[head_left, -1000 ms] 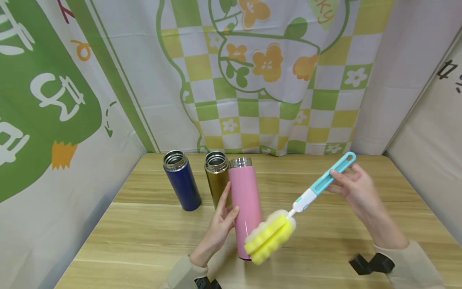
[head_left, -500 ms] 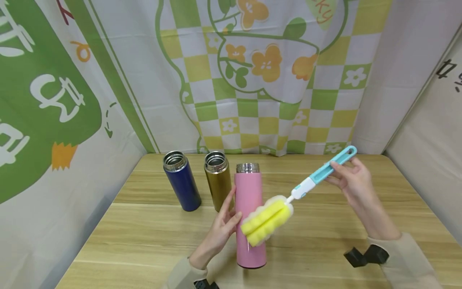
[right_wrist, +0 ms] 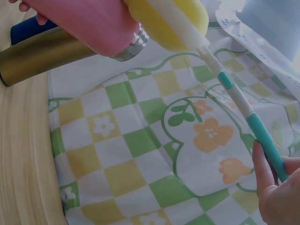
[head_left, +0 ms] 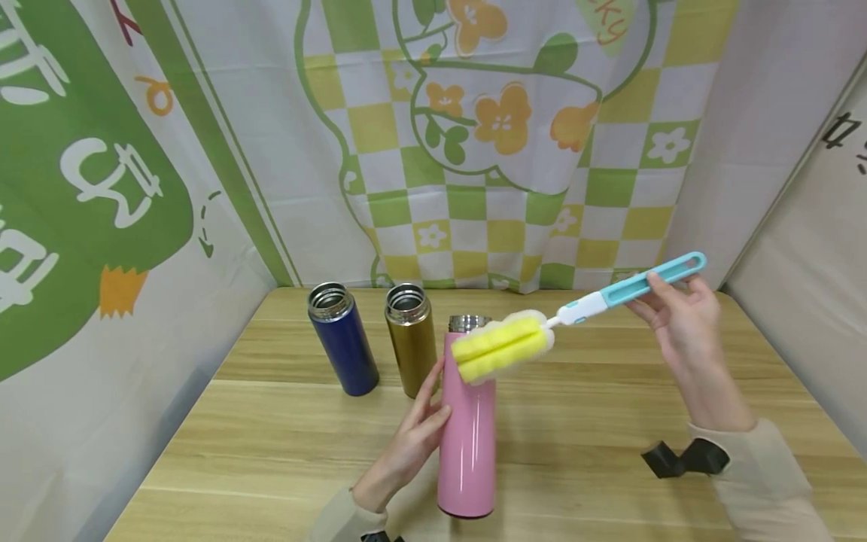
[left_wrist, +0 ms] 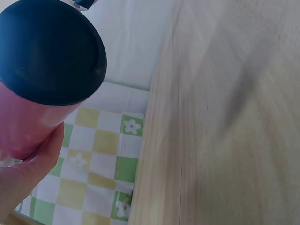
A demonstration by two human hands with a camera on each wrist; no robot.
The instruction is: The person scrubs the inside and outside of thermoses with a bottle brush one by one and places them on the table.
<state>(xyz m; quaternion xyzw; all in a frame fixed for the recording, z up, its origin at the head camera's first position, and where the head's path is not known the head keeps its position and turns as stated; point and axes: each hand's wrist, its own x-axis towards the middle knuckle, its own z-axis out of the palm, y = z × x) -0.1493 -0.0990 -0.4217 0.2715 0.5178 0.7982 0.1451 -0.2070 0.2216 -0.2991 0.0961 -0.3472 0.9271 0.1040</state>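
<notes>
My left hand (head_left: 412, 438) grips a pink thermos bottle (head_left: 467, 444) around its left side, and its uncapped steel neck points up. In the left wrist view the dark base (left_wrist: 51, 54) shows, raised off the tabletop. A bottle brush (head_left: 584, 307) is held by its turquoise handle between the thumb and fingers of my right hand (head_left: 691, 331). Its yellow and white sponge head (head_left: 501, 346) overlaps the upper part of the bottle in the head view. From the right wrist, the sponge (right_wrist: 161, 26) appears beside the steel neck (right_wrist: 132, 45).
Two more uncapped thermos bottles, one dark blue (head_left: 344, 342) and one gold-brown (head_left: 412, 342), stand upright to the left on the wooden table (head_left: 271, 429). Behind the table hangs a checked, flowered cloth (head_left: 501, 226); pale cloth walls flank both sides.
The brush has risen and tipped nearer level, its sponge moving from the bottle's lower body up toward its neck. The pink bottle has shifted slightly right and toward me. The other bottles stay put.
</notes>
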